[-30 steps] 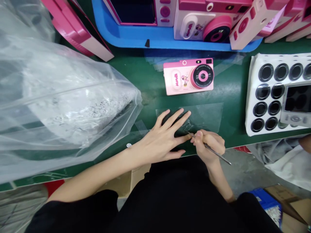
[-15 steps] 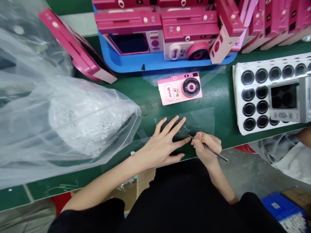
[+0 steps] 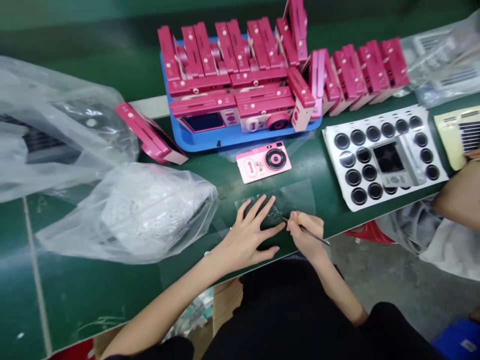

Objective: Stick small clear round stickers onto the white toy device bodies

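My left hand [image 3: 250, 231] lies flat with fingers spread on a clear plastic sheet [image 3: 296, 196] at the near edge of the green table. My right hand [image 3: 306, 232] is closed on thin metal tweezers [image 3: 307, 230], whose tip touches the sheet just right of my left fingers. A pink toy camera [image 3: 263, 161] lies face up a little beyond the sheet.
A blue tray [image 3: 202, 141] of several pink cameras stands at the back, with more cameras [image 3: 354, 70] to its right. A white tray [image 3: 386, 155] of black round lenses is at right. Clear plastic bags [image 3: 123, 210] fill the left. Another person's arm [image 3: 459, 192] shows at far right.
The view has tilted up and back, bringing the rows of cameras and more of the table into sight. Both hands stay on the sheet in the same pose.
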### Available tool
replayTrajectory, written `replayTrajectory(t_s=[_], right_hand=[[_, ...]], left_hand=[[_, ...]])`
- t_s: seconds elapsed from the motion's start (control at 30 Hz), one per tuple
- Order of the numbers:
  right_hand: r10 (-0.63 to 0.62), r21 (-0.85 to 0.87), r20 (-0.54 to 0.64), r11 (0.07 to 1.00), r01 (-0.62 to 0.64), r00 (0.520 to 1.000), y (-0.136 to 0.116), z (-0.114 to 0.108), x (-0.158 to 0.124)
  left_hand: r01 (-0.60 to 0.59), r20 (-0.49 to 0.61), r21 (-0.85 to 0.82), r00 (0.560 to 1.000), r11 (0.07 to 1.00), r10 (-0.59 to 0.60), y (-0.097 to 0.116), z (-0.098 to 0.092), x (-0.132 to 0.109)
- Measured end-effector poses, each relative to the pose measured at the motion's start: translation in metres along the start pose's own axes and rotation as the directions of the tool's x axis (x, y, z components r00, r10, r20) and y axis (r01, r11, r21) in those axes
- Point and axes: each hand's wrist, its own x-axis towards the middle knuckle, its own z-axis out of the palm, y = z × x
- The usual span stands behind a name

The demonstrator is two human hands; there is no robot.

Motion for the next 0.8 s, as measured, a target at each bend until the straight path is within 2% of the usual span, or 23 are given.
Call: replayTrajectory(t_s=[0.07, 0.13, 0.2, 0.27, 0.33, 0.4, 0.47, 0.53, 0.6, 0.63, 0.7, 0.73, 0.8], right_hand=[[-0.007, -0.009, -0.049, 1.000, 0.006, 0.999, -0.002, -0.001, -0.001], [-0.014, -0.014, -0.150, 1.000, 0.012, 0.989, -0.002, -0.004, -0.001], [-0.056, -0.022, -0.240, 0.998, 0.052, 0.969, 0.003, -0.011, 0.001], [-0.100, -0.072, -0.276, 0.994, 0.084, 0.956, 0.011, -0.021, 0.008], [-0.119, -0.204, -0.200, 0.976, 0.078, 0.973, 0.019, -0.033, 0.018], [-0.131, -0.404, -0.009, 0.908, 0.116, 0.991, 0.026, -0.046, 0.029], [-0.149, -0.555, 0.197, 0.798, 0.236, 0.969, 0.030, -0.061, 0.039], [-0.189, -0.618, 0.296, 0.710, 0.339, 0.936, 0.034, -0.081, 0.047], [-0.241, -0.660, 0.243, 0.669, 0.342, 0.940, 0.040, -0.109, 0.053], [-0.261, -0.688, 0.153, 0.664, 0.292, 0.953, 0.044, -0.125, 0.057], [-0.239, -0.741, -0.076, 0.664, 0.106, 0.968, 0.057, -0.156, 0.065], [-0.204, -0.754, -0.126, 0.656, 0.040, 0.971, 0.066, -0.170, 0.070], [-0.145, -0.733, -0.118, 0.680, 0.013, 0.982, 0.085, -0.191, 0.082]], left_hand=[[0.004, -0.004, 0.013, 1.000, 1.000, -0.004, 0.001, -0.001, 0.000], [0.008, -0.009, 0.029, 1.000, 1.000, -0.007, 0.003, -0.001, -0.001], [-0.001, -0.019, 0.054, 1.000, 0.999, 0.002, 0.005, 0.000, -0.002], [-0.023, -0.035, 0.093, 0.999, 0.995, 0.026, 0.006, 0.001, -0.003], [-0.045, -0.062, 0.139, 0.997, 0.989, 0.054, 0.010, 0.002, -0.001], [-0.051, -0.102, 0.175, 0.992, 0.983, 0.070, 0.017, 0.002, 0.001], [-0.051, -0.144, 0.190, 0.986, 0.980, 0.079, 0.028, 0.003, 0.002], [-0.040, -0.180, 0.171, 0.981, 0.984, 0.071, 0.044, 0.006, -0.002], [0.013, -0.216, 0.109, 0.976, 0.994, 0.011, 0.064, 0.013, -0.012], [0.052, -0.232, 0.057, 0.972, 0.997, -0.038, 0.076, 0.020, -0.019], [0.141, -0.247, -0.095, 0.956, 0.985, -0.161, 0.103, 0.038, -0.032], [0.185, -0.241, -0.195, 0.943, 0.963, -0.230, 0.117, 0.049, -0.037], [0.262, -0.223, -0.424, 0.898, 0.867, -0.380, 0.142, 0.073, -0.040]])
